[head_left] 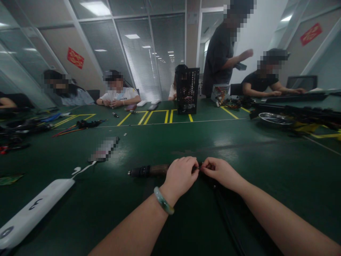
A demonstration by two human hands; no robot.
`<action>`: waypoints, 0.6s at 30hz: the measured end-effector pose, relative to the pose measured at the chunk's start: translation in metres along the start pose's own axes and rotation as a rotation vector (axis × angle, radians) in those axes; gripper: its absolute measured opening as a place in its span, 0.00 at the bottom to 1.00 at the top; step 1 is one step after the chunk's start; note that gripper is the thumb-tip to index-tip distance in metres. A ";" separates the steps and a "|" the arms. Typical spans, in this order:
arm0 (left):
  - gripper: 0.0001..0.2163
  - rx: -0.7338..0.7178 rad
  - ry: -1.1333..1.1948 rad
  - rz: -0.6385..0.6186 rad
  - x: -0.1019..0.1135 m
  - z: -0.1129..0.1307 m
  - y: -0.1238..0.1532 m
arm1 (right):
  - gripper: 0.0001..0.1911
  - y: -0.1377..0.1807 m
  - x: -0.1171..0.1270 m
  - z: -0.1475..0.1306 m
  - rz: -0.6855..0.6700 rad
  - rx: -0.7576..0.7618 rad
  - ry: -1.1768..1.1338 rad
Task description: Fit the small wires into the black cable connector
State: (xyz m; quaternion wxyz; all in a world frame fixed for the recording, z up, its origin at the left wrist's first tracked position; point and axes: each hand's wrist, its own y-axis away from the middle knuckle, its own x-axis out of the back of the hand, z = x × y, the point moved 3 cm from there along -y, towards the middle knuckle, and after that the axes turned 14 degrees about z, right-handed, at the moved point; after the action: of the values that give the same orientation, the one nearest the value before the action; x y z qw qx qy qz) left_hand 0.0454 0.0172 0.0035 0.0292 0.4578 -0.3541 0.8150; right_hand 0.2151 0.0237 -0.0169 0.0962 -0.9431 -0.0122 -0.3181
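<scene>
Fingers of left hand [182, 175] and right hand [221, 173] curled at rear of brown tool [157, 170]; grip hidden, cannot tell. Tool lying on green table [149, 140], black cord [226, 220] nearby; handling looks unfinished.

Green desk [149, 137], shared, cluttered along its edges.
Lower left: long white bar [36, 209], dark mark on top; white cord [86, 168] running from its upper end to a pixelated slab [105, 149]. Left edge: tangle of dark parts [23, 124]; nearby, loose wires [77, 128]. Upper centre: black perforated case [188, 90], upright; yellow tape lines [144, 117] around it. Right of it: metal box [220, 93] with wires. Far right: shiny ring [276, 118] amid dark parts. Behind: seated co-workers, one standing person [218, 57]; red wall hangings [75, 58] upper left and right.
</scene>
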 end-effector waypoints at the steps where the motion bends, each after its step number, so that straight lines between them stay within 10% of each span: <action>1: 0.04 -0.005 0.001 -0.005 0.000 0.000 0.000 | 0.06 0.000 0.000 0.000 0.002 0.004 0.000; 18: 0.07 -0.023 0.001 0.011 -0.001 0.000 0.000 | 0.06 -0.001 -0.002 0.002 0.018 0.018 -0.004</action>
State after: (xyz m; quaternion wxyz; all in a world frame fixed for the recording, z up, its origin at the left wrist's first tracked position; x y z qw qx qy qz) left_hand 0.0456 0.0172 0.0029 0.0300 0.4548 -0.3661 0.8113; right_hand 0.2148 0.0252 -0.0192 0.1077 -0.9428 -0.0070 -0.3154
